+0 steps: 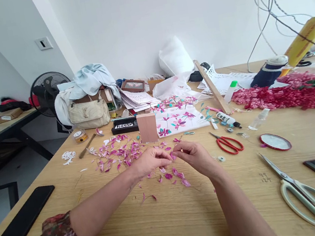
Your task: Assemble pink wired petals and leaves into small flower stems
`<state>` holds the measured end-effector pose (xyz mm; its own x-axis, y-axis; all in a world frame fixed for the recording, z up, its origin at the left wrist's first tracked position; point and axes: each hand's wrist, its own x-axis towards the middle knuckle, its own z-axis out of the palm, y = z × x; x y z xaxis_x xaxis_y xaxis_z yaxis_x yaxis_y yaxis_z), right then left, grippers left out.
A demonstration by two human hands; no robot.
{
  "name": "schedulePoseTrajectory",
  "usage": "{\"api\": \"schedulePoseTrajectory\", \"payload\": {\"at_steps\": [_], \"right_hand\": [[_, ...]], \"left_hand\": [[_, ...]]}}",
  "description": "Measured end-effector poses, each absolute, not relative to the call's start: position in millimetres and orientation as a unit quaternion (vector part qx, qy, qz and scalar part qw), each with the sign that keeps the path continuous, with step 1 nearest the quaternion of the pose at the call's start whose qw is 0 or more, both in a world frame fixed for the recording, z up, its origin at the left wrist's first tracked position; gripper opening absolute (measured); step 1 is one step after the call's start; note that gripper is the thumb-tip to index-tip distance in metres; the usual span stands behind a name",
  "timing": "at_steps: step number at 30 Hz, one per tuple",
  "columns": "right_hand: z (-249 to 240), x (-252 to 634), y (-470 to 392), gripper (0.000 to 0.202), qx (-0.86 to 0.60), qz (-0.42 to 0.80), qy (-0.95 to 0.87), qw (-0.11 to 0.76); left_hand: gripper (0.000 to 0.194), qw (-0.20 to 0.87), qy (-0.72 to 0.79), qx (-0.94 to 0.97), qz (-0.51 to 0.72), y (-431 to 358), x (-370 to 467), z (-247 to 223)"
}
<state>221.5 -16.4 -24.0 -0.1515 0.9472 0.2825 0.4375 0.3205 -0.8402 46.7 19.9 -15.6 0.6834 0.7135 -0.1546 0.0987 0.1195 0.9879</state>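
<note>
Above the wooden table (pixel 168 221), my left hand (pixel 153 160) and my right hand (pixel 189 155) face each other with fingertips almost meeting. Each pinches at a small pink petal piece (pixel 173 155) between them; its exact shape is too small to tell. Loose pink petals (pixel 185 182) lie just below my hands. A larger heap of pink and purple petals (pixel 127 152) spreads behind my left hand. Behind the hands a wooden block (pixel 147 128) stands upright, beside a white sheet (pixel 200 121) bearing pink flowers with teal leaves.
Red-handled scissors (pixel 228 144), a round dish (pixel 275 142) and large scissors (pixel 298 187) lie to the right. A black phone (pixel 20 221) is at the left edge. A glue bottle (pixel 226 118), spray bottle (pixel 259 119) and red flower bundles (pixel 287 98) sit farther back.
</note>
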Motion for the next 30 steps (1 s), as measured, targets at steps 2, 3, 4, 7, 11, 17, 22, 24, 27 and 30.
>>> {"api": "schedulePoseTrajectory", "payload": {"at_steps": [2, 3, 4, 7, 11, 17, 22, 24, 27, 30], "right_hand": [[-27, 222, -15, 0.019, -0.492, 0.324, -0.681, 0.435], [-28, 223, -15, 0.019, -0.484, 0.337, -0.675, 0.444], [-29, 223, -15, 0.019, -0.474, 0.351, -0.669, 0.452], [-29, 225, -14, 0.019, -0.449, 0.391, -0.649, 0.474], [-30, 226, -13, 0.018, -0.447, 0.401, -0.631, 0.491], [-42, 220, -6, 0.02, -0.49, 0.358, -0.636, 0.477], [-48, 218, -3, 0.018, -0.516, 0.325, -0.629, 0.482], [-50, 218, -2, 0.018, -0.522, 0.314, -0.629, 0.483], [-55, 219, 0, 0.019, -0.529, 0.296, -0.628, 0.487], [-61, 220, 2, 0.018, -0.546, 0.268, -0.617, 0.499]], "left_hand": [[0.021, 0.682, 0.306, 0.616, 0.25, 16, 48, -15], [0.027, 0.686, 0.293, 0.614, 0.256, 15, 48, -14], [0.03, 0.688, 0.282, 0.617, 0.257, 14, 48, -13], [0.022, 0.686, 0.267, 0.636, 0.231, 15, 48, -13], [0.016, 0.7, 0.259, 0.649, 0.148, 21, 48, -18], [0.012, 0.713, 0.277, 0.613, 0.197, 14, 52, -10], [0.01, 0.673, 0.318, 0.608, 0.276, 11, 49, -1], [0.01, 0.645, 0.325, 0.632, 0.282, 14, 47, -1], [0.007, 0.588, 0.316, 0.684, 0.294, 19, 45, -2], [0.006, 0.541, 0.283, 0.731, 0.305, 23, 45, -3]]}}
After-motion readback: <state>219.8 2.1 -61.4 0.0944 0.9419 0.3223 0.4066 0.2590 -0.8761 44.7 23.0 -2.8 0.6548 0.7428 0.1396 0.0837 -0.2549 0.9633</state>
